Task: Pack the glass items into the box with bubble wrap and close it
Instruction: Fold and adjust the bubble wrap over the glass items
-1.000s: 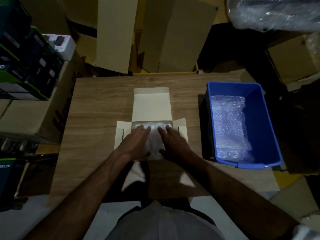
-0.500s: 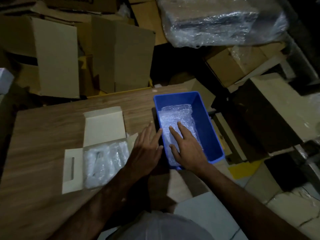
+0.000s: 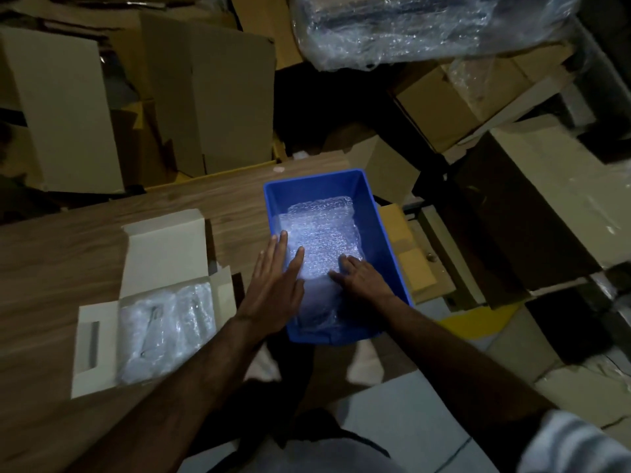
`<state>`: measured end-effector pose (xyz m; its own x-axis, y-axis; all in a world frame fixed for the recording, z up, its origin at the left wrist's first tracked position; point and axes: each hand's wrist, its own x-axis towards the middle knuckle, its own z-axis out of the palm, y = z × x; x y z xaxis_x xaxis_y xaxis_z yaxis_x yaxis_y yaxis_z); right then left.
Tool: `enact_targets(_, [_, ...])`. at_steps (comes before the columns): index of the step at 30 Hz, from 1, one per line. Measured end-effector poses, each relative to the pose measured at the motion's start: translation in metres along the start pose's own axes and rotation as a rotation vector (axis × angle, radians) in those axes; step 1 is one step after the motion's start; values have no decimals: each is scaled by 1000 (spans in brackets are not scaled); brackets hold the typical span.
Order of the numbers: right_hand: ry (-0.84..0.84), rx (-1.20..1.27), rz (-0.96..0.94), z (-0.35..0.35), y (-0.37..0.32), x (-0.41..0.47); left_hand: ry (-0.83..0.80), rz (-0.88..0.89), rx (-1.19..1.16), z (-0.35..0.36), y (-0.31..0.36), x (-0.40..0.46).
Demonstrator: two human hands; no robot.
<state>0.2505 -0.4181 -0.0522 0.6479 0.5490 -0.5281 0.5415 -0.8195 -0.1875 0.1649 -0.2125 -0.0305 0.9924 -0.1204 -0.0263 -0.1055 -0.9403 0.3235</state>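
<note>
Wooden table [image 3: 68, 261] fills the lower left of the view, from about 7 to 10 o'clock, with its far edge running up toward centre. Behind it, from 10 to 12 o'clock, flattened cardboard sheets [image 3: 205, 97] lean upright. At 1 o'clock there is a large plastic-wrapped bundle [image 3: 426, 25], with brown cartons [image 3: 461, 93] below it toward 2 and 3 o'clock.

Blue bin [image 3: 382, 233] sits at the table's right end, just right of centre. Inside lies a sheet of bubble wrap [image 3: 324, 233], brightly lit in its middle and covering most of the bin floor.

White box [image 3: 164, 254] at 9 o'clock, on the table, well apart from the bin — lid flap up at the far side, side flaps spread. Its compartment holds bubble-wrapped items [image 3: 164, 322]; what the wrap contains is too blurred to make out.

Left hand [image 3: 276, 285] is over the bin's near-left rim, fingers straight and lightly spread, flat on or just above the wrap. It holds nothing that I can see.

Right hand [image 3: 362, 278] is inside the bin at its near-right, palm down on the wrap. The fingers are bent at the knuckles with tips on the sheet — whether they pinch it or only press, cannot tell.

Both forearms are bare and come in from 6 o'clock. A pale sleeve [image 3: 573, 445] shows at 5 o'clock.
</note>
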Motion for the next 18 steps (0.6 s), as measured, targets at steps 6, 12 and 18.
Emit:
enact_targets(6, [200, 110, -72, -8, 3, -13, 31, -25, -90, -4, -4, -7])
enact_targets(12, [604, 216, -117, -26, -6, -49, 11, -43, -226, -21, -14, -14])
enact_targets(18, [746, 213, -329, -60, -26, -79, 70, 7, -486, -55, -4, 15])
